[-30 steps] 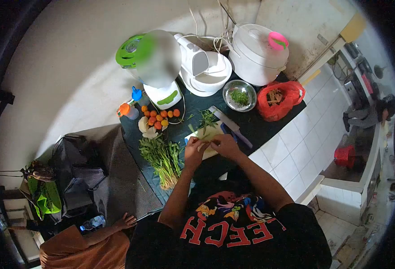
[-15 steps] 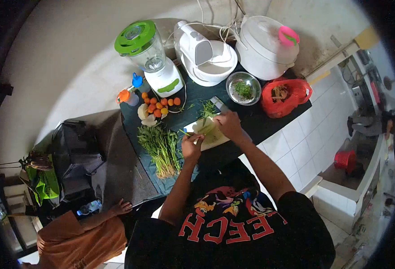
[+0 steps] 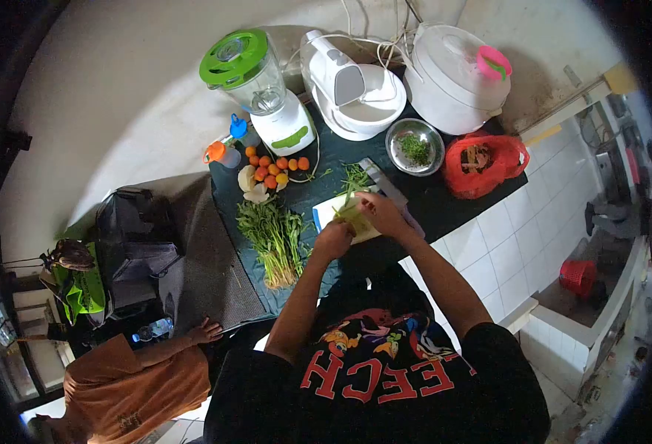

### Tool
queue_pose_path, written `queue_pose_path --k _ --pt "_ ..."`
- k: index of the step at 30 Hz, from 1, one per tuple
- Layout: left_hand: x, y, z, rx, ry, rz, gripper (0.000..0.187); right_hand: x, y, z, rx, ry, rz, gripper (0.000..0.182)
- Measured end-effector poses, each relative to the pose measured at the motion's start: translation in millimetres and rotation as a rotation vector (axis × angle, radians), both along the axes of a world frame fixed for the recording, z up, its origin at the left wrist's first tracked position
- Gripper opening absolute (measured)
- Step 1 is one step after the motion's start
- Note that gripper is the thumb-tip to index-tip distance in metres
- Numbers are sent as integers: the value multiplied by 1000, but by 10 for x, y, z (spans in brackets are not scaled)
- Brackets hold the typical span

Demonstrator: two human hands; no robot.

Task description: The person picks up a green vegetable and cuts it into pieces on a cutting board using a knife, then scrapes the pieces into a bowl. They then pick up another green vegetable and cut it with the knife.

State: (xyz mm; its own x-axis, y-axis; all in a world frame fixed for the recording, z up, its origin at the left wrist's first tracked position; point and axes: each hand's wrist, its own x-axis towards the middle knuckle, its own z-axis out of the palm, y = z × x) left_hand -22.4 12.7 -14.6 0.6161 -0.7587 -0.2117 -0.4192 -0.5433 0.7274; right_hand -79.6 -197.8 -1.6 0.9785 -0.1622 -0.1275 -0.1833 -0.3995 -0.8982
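My left hand (image 3: 335, 238) is closed over the cutting board (image 3: 324, 213), with thin green stems (image 3: 345, 214) at its fingers. Close beside it on the right, my right hand (image 3: 382, 213) has its fingers bent together near the same stems; what lies inside its grip is hidden. Loose green leaves (image 3: 355, 177) lie just beyond the board. A greyish flat strip (image 3: 386, 185) runs past them on the right. Left of the board rests a bunch of leafy greens (image 3: 275, 240) with its roots towards me. A metal bowl (image 3: 396, 157) holds chopped greens.
Orange tomatoes (image 3: 269, 169) and pale bulbs (image 3: 255, 194) sit by the blender (image 3: 285, 129). Along the wall are a stand mixer (image 3: 370, 111), a large white pot (image 3: 452, 81) and a red plastic bag (image 3: 481, 174). Another person's hand (image 3: 206, 331) touches the lower left table corner.
My left hand has moved right and turned over, closer to my right hand. The stem that stuck out on its left no longer shows. The whole view has shifted slightly.
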Motion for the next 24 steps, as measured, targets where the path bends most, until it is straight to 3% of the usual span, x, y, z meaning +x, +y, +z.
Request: queue_pose_path --k 1,3,5,9,11,12,14,15,17,19,21,23,24 --pt "0 4 -17 57 -54 -87 18 -76 65 -25 0 5 -4 36" --pt "2 -32 -3 108 -107 -175 18 -168 197 -93 268 59 -71 42" --pt "10 -115 150 468 11 -289 18 -230 245 -234 225 89 -27 39" --pt "-40 -54 275 419 -40 -444 19 -311 248 -214 202 172 45 35" --pt "-35 23 202 89 46 -368 27 -426 280 -88 270 214 -90 33" --pt "-44 38 104 85 42 -375 27 -449 274 -16 337 255 -218 32" --pt "-93 54 -103 -199 73 -81 33 -488 216 -368 338 229 -246 32" --pt "-110 39 -3 -203 74 -84 33 -508 183 -543 344 207 -265 33" --pt "-136 5 305 -132 259 155 22 -534 154 -666 296 244 -328 33" --pt "-136 -42 83 -138 117 199 21 -576 109 -587 250 280 -387 32" --pt "-156 -52 -147 -137 -25 241 21 -695 53 -379 -720 -54 -406 32" --pt "-184 -108 -233 -9 -302 207 20 -765 -9 -282 -856 47 -413 36" --pt "-190 -135 -205 -13 -300 207 20 -809 -69 -312 -993 149 -421 42"
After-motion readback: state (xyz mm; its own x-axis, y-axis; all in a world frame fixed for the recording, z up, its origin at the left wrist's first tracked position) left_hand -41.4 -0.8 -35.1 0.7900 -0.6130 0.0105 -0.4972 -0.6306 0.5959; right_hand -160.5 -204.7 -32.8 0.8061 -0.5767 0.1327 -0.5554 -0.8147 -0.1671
